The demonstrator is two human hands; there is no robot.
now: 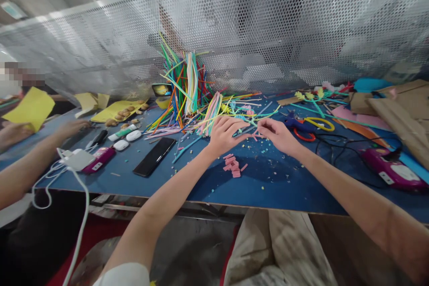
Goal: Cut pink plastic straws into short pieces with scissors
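Note:
My right hand (pixel 278 135) is closed in a pinch, with a small pink pipe-cleaner piece (pixel 256 136) at its fingertips. My left hand (pixel 226 134) is just left of it, fingers stretched toward it and thumb apart from them. The left thumb tip is close to the pink piece; whether it touches cannot be seen. Below the hands lies a small pile of short, cut pink pieces (pixel 233 165). Behind them is a bundle of pastel pipe cleaners (pixel 213 109). Pliers with dark blue handles (pixel 293 121) lie right of my right hand.
A black phone (pixel 154 156) and white earbud cases lie left. A tall bunch of pipe cleaners (pixel 189 85) stands before the perforated metal screen (pixel 284 22). Scissors (pixel 320 124), cables and a purple power strip (pixel 395 170) are right. Another person's hands hold yellow paper (pixel 31 109).

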